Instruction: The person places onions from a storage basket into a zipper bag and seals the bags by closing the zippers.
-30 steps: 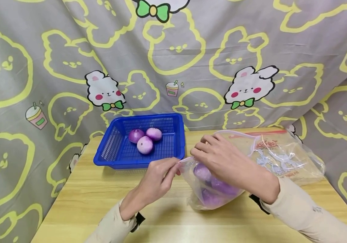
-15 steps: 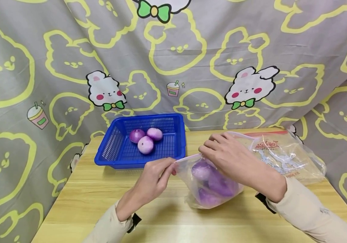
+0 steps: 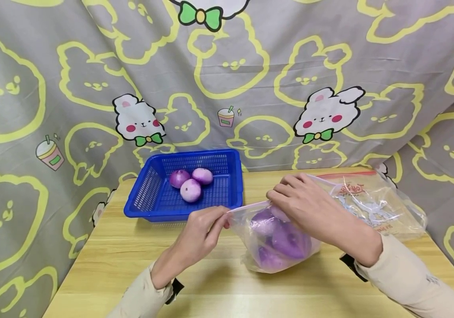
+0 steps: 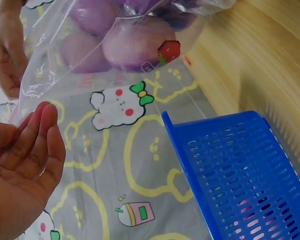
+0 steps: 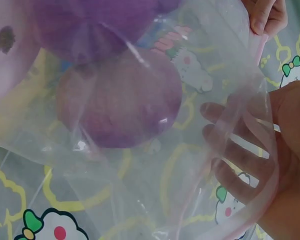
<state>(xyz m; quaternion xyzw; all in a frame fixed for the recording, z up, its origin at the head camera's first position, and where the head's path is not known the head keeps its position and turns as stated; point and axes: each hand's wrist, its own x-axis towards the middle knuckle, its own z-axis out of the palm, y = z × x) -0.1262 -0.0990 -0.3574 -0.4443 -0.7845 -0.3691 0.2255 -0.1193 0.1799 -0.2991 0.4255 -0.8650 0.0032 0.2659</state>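
A blue basket sits at the table's far left with three onions inside. Just right of it, the left hand pinches the left end of the bag's pink rim between thumb and fingertips. The clear bag rests on the table between the hands, holding purple onions. The right hand grips the rim's right side, fingers curled over it, some inside the bag. Farther right lies a printed plastic bag.
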